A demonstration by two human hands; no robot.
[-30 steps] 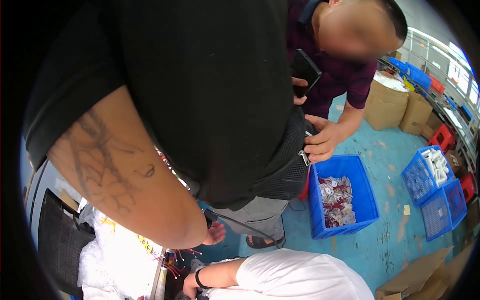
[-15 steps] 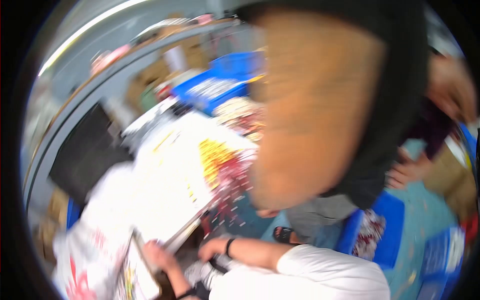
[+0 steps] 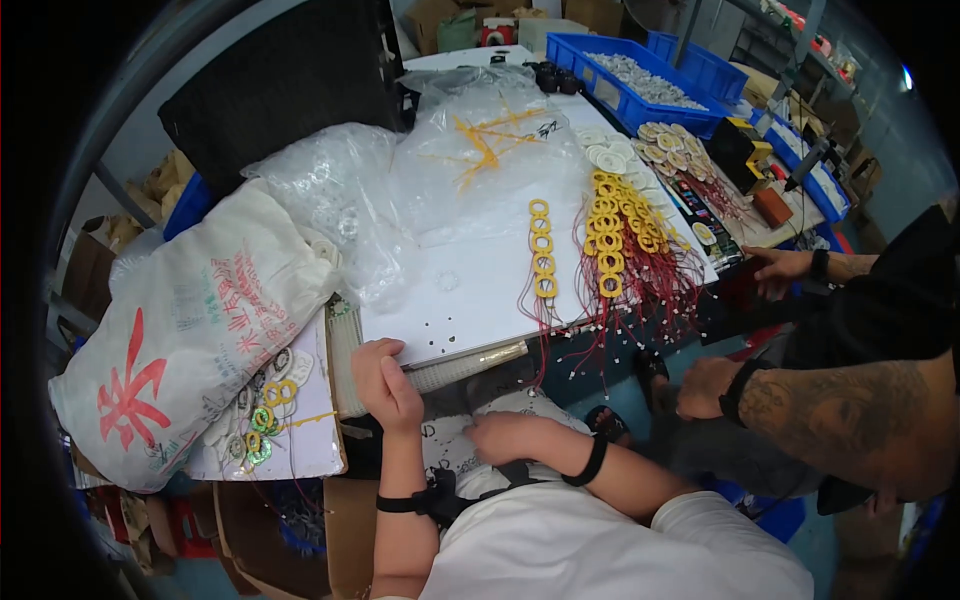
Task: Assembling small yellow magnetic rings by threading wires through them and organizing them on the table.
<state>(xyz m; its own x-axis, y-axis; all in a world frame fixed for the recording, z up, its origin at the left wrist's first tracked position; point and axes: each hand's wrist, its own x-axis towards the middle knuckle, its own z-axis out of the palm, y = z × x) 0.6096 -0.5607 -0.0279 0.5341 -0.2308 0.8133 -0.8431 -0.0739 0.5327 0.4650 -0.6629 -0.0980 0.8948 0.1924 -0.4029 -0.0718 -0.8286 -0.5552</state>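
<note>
By the tabletop (image 3: 480,310) edge, hands (image 3: 388,388) apart, contact unclear

Bench (image 3: 490,300) that looked smooth, glossy crinkled plastic film (image 3: 335,175) that shone at ten o'clock, matt creased sack (image 3: 180,320) at nine, smooth plastic crate (image 3: 602,88) at one.

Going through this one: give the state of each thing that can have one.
Left hand: at the near edge of the white tabletop, fingers bent
Right hand: off the tabletop, grip unclear
White sack: bulging
Clear plastic bags: crumpled
Blue crate: open, filled with pale parts
Yellow rings: several lined up in columns
Red wires: splayed, some hanging over the edge
</note>
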